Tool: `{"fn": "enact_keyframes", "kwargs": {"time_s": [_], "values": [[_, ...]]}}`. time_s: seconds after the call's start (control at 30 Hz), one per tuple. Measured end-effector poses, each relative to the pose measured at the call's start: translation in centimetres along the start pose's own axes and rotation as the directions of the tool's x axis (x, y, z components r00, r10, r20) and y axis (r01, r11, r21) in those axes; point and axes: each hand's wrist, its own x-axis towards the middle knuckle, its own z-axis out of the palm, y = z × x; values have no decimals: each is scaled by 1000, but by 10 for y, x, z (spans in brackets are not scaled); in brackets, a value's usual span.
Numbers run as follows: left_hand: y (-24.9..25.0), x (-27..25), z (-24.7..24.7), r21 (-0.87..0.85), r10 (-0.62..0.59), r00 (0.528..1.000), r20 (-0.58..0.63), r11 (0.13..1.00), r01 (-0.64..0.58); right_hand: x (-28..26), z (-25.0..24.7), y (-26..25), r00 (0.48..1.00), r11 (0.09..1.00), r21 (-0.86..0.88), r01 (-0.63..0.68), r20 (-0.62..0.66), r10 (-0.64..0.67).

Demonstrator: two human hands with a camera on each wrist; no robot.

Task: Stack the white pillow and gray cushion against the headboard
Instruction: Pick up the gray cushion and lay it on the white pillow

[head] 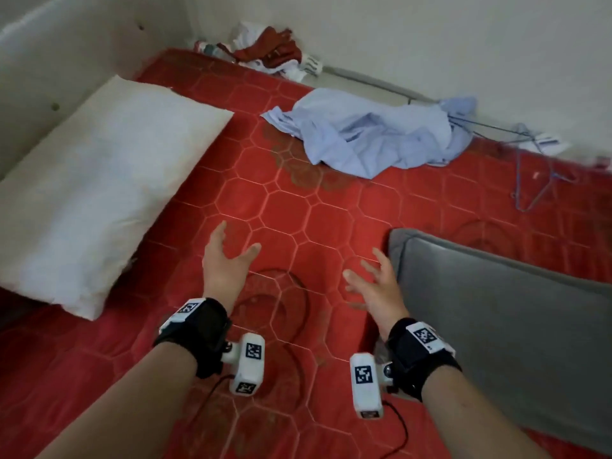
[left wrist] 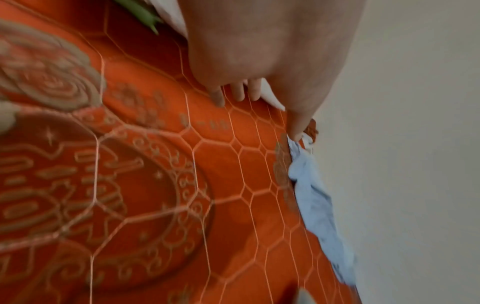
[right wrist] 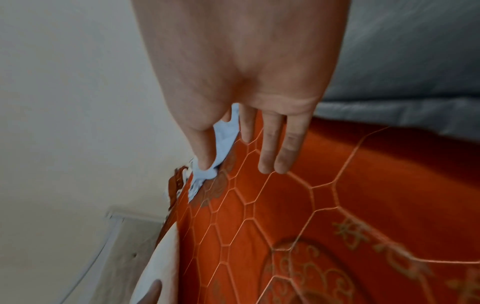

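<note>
fingers [head: 221, 231] of both hands spread, empty, between white pillow [head: 99, 180] and gray cushion [head: 496, 319]

**Red quilting, white, gray and pale blue**

The mattress [head: 331, 210] is red, crossed by pale stitched lines forming octagons and small squares, with tan round emblems and scrollwork. At its left edge lies a plain white pillow [head: 99, 193]; at the right edge, a plain gray cushion [head: 496, 326]. Along the far edge a pale blue cloth [head: 374, 134] is crumpled, and the far left corner holds dark red and white clothes [head: 275, 51]. Both wrist straps [head: 198, 329] are black, carrying white blocks with black-and-white square markers.
</note>
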Motion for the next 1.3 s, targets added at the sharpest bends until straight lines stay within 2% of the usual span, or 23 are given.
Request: {"fn": "enact_keyframes", "kwargs": {"time_s": [0.17, 0.3, 0.37, 0.43, 0.57, 0.63, 0.7, 0.8, 0.87, 0.97, 1.07, 1.13, 1.3], "values": [[3, -43, 103, 64, -19, 965, 261, 998, 2, -23, -75, 61, 982, 980, 184, -73, -158, 103], [3, -63, 179, 124, -51, 910, 411, 992, -1, -37, -111, 104, 926, 936, 349, -42, -337, 168], [1, -71, 210, 130, -82, 884, 460, 991, 25, -44, -127, 121, 901, 903, 428, -35, -377, 214], [-5, -80, 244, 167, -133, 855, 502, 984, 56, -52, -147, 144, 854, 868, 495, -34, -437, 283], [-11, -90, 291, 228, -236, 798, 555, 965, 127, -65, -179, 186, 697, 816, 571, -87, -551, 460], [-12, -92, 307, 230, -248, 775, 581, 964, 136, -71, -193, 200, 643, 763, 638, -108, -541, 543], [-17, -90, 317, 217, -254, 777, 577, 964, 154, -75, -205, 209, 641, 688, 716, -117, -475, 603], [-24, -89, 328, 193, -243, 804, 543, 968, 163, -78, -221, 212, 718, 591, 802, -87, -361, 595], [-27, -89, 330, 193, -252, 811, 528, 966, 174, -75, -232, 210, 750, 528, 848, -39, -324, 577], [-26, -89, 326, 168, -300, 770, 563, 954, 249, -64, -243, 207, 761, 438, 899, 27, -303, 574], [-22, -96, 318, 149, -325, 688, 649, 941, 304, -60, -250, 203, 723, 451, 889, 77, -361, 589], [-24, -105, 311, 117, -307, 664, 682, 942, 315, -65, -253, 204, 704, 496, 862, 106, -417, 575], [-25, -126, 285, -41, -179, 698, 694, 957, 286, -74, -250, 196, 669, 576, 797, 182, -529, 522]]}}
